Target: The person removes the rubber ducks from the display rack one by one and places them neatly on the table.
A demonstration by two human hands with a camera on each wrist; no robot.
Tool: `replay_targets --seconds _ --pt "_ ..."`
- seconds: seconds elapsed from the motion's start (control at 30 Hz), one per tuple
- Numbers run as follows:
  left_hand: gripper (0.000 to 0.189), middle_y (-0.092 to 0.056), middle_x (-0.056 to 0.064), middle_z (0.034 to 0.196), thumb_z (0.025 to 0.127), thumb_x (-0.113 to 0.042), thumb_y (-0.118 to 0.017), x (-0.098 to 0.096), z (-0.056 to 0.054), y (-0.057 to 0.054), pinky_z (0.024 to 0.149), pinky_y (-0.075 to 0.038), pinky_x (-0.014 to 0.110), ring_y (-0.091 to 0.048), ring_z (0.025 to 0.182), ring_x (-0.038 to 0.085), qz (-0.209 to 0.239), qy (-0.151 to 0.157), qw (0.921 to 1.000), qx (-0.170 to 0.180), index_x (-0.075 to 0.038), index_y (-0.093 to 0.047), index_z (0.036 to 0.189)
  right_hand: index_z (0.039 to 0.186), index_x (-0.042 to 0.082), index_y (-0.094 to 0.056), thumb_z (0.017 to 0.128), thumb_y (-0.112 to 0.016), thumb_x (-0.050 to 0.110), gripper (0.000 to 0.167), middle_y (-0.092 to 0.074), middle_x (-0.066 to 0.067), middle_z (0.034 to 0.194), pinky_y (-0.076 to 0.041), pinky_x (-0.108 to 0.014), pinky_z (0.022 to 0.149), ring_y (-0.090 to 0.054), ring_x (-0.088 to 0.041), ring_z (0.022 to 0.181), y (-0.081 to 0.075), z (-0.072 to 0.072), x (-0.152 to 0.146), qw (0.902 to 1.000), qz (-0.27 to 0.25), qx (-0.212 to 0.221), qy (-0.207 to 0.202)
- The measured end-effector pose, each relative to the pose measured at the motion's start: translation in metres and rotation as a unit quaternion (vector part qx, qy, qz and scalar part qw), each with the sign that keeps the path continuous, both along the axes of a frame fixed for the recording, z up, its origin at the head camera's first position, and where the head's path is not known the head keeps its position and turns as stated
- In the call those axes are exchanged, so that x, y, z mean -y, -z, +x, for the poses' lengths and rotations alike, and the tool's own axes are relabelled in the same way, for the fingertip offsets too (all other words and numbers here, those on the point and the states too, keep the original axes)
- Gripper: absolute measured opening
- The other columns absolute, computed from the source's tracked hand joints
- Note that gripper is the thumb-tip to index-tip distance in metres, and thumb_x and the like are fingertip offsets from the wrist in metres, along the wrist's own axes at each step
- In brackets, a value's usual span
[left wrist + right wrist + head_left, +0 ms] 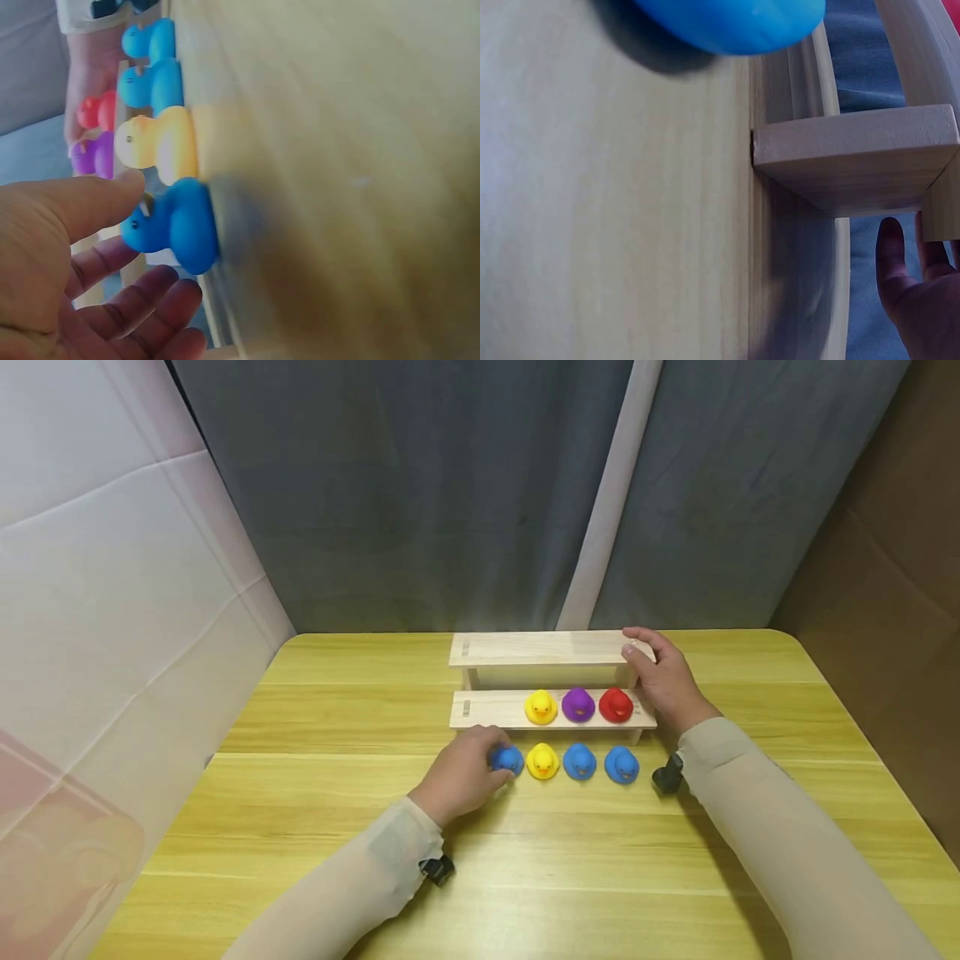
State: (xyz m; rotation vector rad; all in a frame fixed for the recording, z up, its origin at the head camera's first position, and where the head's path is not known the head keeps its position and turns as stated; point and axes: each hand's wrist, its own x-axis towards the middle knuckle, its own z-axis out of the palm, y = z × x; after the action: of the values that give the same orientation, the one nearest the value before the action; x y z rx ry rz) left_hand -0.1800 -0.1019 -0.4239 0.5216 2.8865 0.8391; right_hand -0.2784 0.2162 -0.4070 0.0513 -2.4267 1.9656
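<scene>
In the head view my left hand (463,772) is at the left end of a row of rubber ducks, its thumb and forefinger on either side of a blue rubber duck (507,761). The left wrist view shows that duck's head (146,229) between thumb and forefinger, the other fingers loosely spread. To its right stand a yellow duck (542,762) and two blue ducks, one in the middle (580,762) and one at the end (622,766). My right hand (667,681) holds the right end of the upper board of a two-step wooden shelf (540,648).
On the lower board (491,710) sit a yellow duck (541,707), a purple duck (578,705) and a red duck (616,705). The shelf stands near the back of the wooden table (337,727). Behind it hangs a grey curtain (405,510); a brown wall (892,552) is at right.
</scene>
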Motion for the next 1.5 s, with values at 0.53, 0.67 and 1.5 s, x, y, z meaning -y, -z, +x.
replay_targets --seconds 0.53,0.67,1.5 --pt "0.042 -0.069 0.006 0.127 0.091 -0.020 -0.085 -0.003 -0.009 -0.032 0.104 -0.054 0.043 -0.066 0.116 0.027 0.079 -0.003 0.9963 -0.034 -0.009 -0.068 0.128 0.154 0.016 -0.051 0.108 -0.058 0.036 0.050 -0.045 -0.009 0.158 -0.041 -0.037 0.120 -0.047 -0.022 0.136 0.020 -0.014 -0.007 0.9999 0.003 -0.007 0.010" --pt "0.041 -0.068 0.007 0.129 0.092 -0.020 -0.084 -0.005 -0.016 -0.033 0.108 -0.052 0.043 -0.065 0.121 0.027 0.084 -0.003 0.9955 -0.043 -0.008 -0.068 0.127 0.154 0.010 -0.050 0.109 -0.057 0.031 0.050 -0.044 -0.013 0.158 -0.039 -0.039 0.122 -0.046 -0.023 0.136 0.007 -0.005 -0.002 1.0000 0.002 -0.003 0.005" --pt "0.045 -0.065 0.011 0.138 0.093 -0.026 -0.082 -0.024 -0.045 -0.031 0.116 -0.045 0.046 -0.058 0.133 0.030 0.067 0.010 0.9968 -0.042 -0.008 -0.068 0.131 0.152 0.013 -0.052 0.108 -0.058 0.035 0.050 -0.043 -0.012 0.161 -0.033 -0.049 0.125 -0.040 -0.029 0.148 0.018 -0.013 -0.007 0.9995 0.014 -0.026 0.007"
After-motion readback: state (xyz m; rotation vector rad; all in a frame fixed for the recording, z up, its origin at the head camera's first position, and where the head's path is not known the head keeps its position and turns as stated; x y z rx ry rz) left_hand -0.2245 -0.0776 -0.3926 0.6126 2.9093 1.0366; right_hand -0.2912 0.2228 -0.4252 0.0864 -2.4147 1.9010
